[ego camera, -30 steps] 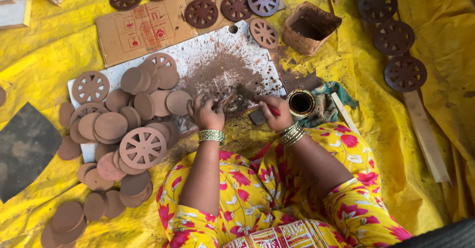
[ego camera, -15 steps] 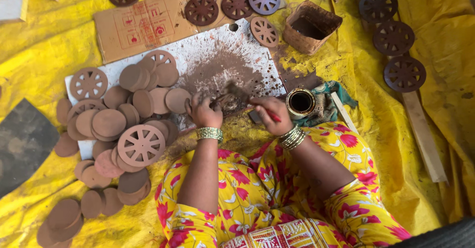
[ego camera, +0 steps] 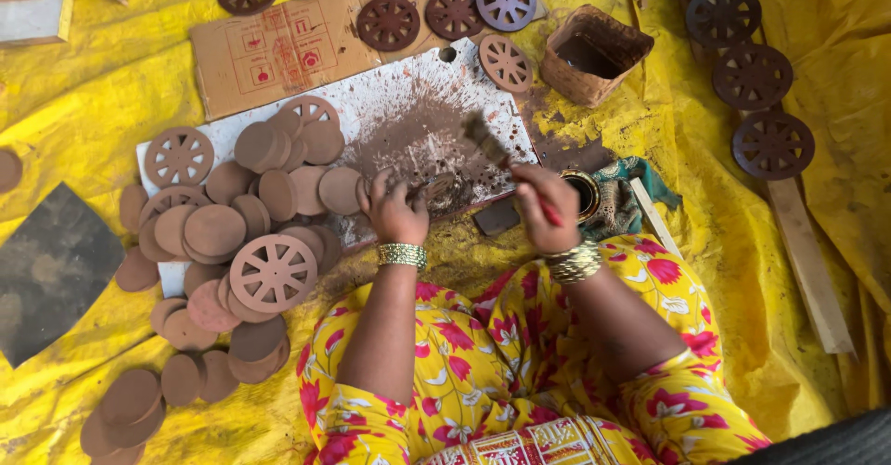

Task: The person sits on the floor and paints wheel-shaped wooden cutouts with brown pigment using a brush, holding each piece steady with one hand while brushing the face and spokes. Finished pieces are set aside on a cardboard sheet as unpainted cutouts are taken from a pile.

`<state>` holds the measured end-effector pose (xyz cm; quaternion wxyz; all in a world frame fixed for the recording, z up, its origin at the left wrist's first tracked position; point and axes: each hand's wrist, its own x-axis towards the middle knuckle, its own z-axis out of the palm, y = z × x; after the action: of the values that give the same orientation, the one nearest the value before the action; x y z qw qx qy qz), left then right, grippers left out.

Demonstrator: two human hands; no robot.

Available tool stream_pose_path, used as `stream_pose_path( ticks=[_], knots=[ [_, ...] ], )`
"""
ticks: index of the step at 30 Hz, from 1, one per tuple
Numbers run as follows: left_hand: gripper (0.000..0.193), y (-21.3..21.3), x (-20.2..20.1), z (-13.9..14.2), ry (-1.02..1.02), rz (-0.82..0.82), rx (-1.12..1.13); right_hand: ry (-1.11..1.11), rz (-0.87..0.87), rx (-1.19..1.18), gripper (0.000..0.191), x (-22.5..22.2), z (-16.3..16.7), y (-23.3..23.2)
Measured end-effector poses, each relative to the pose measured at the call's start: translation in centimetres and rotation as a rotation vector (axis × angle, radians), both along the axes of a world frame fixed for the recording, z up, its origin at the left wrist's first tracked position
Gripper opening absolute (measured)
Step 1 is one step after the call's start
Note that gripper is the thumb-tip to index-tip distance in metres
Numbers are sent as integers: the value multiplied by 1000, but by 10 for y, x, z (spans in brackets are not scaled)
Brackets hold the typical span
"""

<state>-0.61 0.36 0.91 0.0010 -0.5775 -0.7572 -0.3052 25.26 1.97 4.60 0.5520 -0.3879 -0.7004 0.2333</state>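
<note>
Left hand: pinned a small wheel flat on the white board.
Right hand: gripped a brush above the board.

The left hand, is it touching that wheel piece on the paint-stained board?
Touching. The head view shows the left hand pressed down on the small wheel piece, fingers overlapping its edge on the stained board.

Brown clay wheel flat on paint-stained board; brush tilted above.
</note>
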Motion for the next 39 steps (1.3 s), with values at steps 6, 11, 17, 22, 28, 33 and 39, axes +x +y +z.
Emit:
stream_pose_path(
  ticks=[6,11,17,22,28,33,39],
  knots=[
    [27,0,3,-9,4,20,-96,548,267,-476,25,-2,-3,-10],
    [24,-1,-3,-11,-13,45,-91,-148,132,-342,21,-14,13,-10],
    [24,1,-1,-15,-36,49,-113,-115,181,-183,21,-15,28,-17],
    [23,1,-5,-16,-34,63,-95,-130,131,-404,21,-15,13,-4],
    [27,1,-7,-23,-37,81,-111,-7,171,-378,22,-12,-6,-3],
    [27,2,-11,-24,-35,90,-103,-14,105,-508,22,-15,-15,5],
    [21,2,-7,-19,-50,125,-172,134,250,-435,23,-11,-21,2]
  ],
)
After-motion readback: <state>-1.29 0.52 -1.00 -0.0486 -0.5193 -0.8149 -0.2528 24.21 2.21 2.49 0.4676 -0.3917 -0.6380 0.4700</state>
